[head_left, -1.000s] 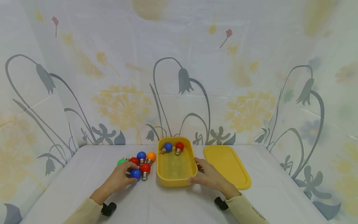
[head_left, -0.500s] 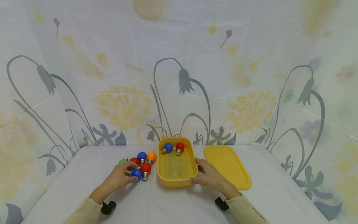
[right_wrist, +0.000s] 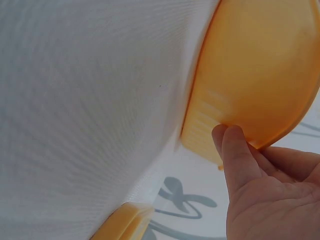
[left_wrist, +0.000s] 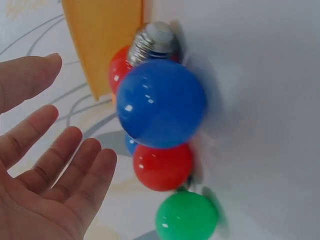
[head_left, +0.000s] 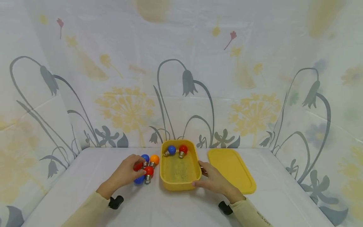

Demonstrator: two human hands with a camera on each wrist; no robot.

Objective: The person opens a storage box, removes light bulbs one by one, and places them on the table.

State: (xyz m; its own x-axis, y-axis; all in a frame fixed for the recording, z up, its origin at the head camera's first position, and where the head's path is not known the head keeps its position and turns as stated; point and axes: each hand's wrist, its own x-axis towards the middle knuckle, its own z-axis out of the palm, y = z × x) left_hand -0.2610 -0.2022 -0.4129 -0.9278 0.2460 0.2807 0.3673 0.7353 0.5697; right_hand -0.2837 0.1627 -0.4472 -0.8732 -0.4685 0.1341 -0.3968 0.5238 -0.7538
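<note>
Light bulbs with coloured globes and silvery screw bases lie in a cluster left of a yellow box (head_left: 177, 186). My left hand (head_left: 124, 172) is over the cluster, thumb and fingers spread with nothing between them. Nearest in the left wrist view is a blue bulb (left_wrist: 161, 104), with a red bulb (left_wrist: 163, 167) and a green bulb (left_wrist: 186, 218) beyond. The head view shows the green one hidden behind the hand. My right hand (head_left: 212, 180) rests against the box's right side, its straight fingertips (right_wrist: 232, 135) on the outer wall and thumb by the near corner.
Inside the box, a blue bulb (head_left: 171, 149) and a red bulb (head_left: 183, 149) lie at the far end. An orange bulb (head_left: 154, 159) sits close to its left wall. A flat yellow lid (head_left: 231, 170) lies right of the box. Patterned cloth (head_left: 181, 104) hangs behind.
My left hand has come off the near blue bulb, shifting slightly right and away over the red bulbs. The right hand stays at the box.
</note>
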